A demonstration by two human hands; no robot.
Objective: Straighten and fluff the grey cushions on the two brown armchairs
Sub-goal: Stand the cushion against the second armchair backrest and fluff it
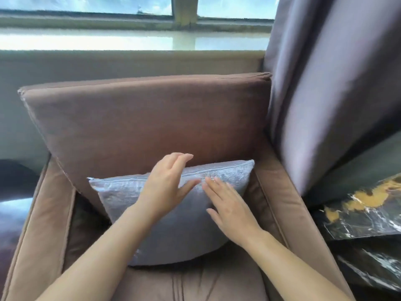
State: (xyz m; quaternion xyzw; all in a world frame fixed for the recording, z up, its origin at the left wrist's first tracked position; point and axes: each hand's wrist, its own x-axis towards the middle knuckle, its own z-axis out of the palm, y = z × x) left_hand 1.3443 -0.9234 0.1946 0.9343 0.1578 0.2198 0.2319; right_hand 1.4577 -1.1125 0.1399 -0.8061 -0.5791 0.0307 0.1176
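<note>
Grey cushion [173, 213] stands on seat of brown armchair [141, 118], leaning against backrest, top edge with zipper tilted, right corner higher. My left hand [167, 187] is spread flat, fingers over top edge; my right hand [230, 207] is also spread flat, palm on cushion face. Neither pinches anything. I judge step is patting and fluffing this cushion. Next move calls for levelling top edge, centring cushion. Second armchair not in view.
</note>
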